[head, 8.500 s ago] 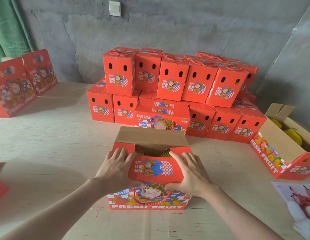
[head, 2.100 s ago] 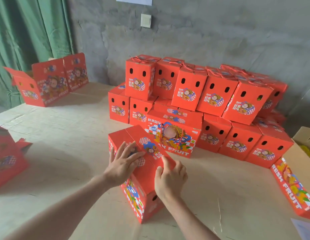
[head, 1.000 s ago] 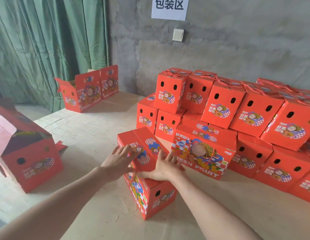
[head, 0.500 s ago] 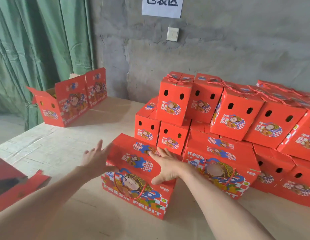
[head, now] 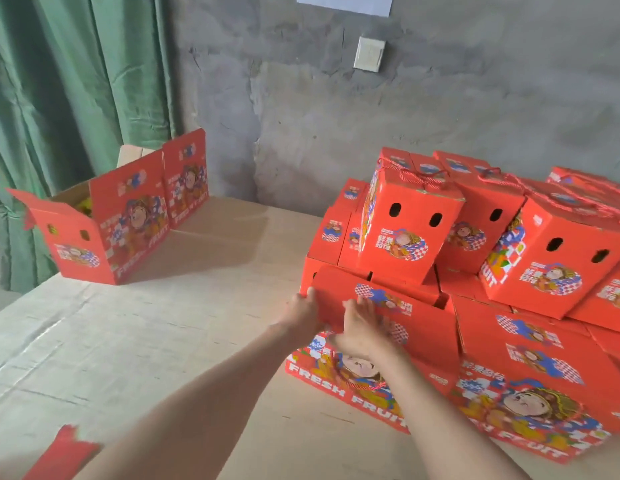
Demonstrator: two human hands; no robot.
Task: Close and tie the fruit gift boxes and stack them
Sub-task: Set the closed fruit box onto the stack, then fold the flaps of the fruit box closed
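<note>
A closed red fruit gift box [head: 419,327] with "FRESH FRUIT" on its front stands on the wooden table [head: 163,341], tight against the stack of closed red boxes [head: 475,237]. My left hand [head: 303,311] is at the box's left top corner, fingers laid over the edge. My right hand [head: 362,329] lies flat on the lid with straight fingers. Another closed box [head: 537,386] stands just right of it.
An open red box [head: 104,223] with yellow fruit inside stands at the far left by the green curtain [head: 59,98]. A red flap [head: 64,452] shows at the bottom left. The grey wall [head: 405,116] rises behind the stack.
Over the last second both hands turned the box front-facing and slid it right and back against the stack. It now sits beside the neighbouring closed box.
</note>
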